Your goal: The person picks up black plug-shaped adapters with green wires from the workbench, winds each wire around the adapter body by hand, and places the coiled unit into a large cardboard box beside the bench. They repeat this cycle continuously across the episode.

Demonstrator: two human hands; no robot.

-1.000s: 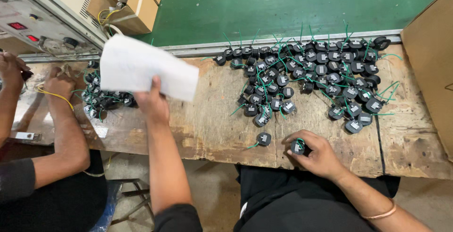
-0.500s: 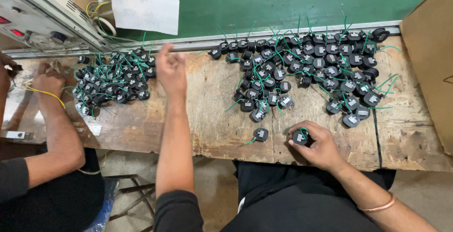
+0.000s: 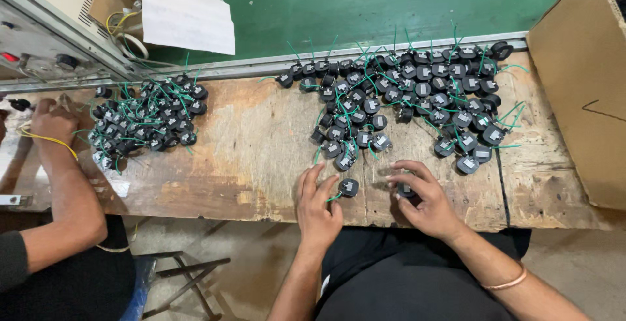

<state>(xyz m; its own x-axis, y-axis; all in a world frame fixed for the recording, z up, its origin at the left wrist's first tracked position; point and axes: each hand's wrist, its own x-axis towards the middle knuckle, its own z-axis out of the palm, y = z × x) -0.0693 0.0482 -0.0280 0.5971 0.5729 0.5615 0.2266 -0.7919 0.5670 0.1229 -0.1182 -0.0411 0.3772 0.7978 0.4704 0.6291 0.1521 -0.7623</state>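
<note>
I am looking down at what reads as a small factory assembly line or electronics workshop. A worn, stained wooden workbench (image 3: 248,158) runs beside a green conveyor belt (image 3: 365,8) edged with a metal rail (image 3: 261,66). Two big heaps of identical small black components with green wires (image 3: 404,99) (image 3: 143,115) lie on the bench, which points to batch production. A grey test instrument with knobs and a red switch (image 3: 39,47) stands at the upper left, with yellow leads near it. A cardboard box (image 3: 580,86) sits at the right, and a co-worker's arm (image 3: 62,164) rests at the next station, beside a metal stool (image 3: 189,282) on a bare concrete floor.
</note>
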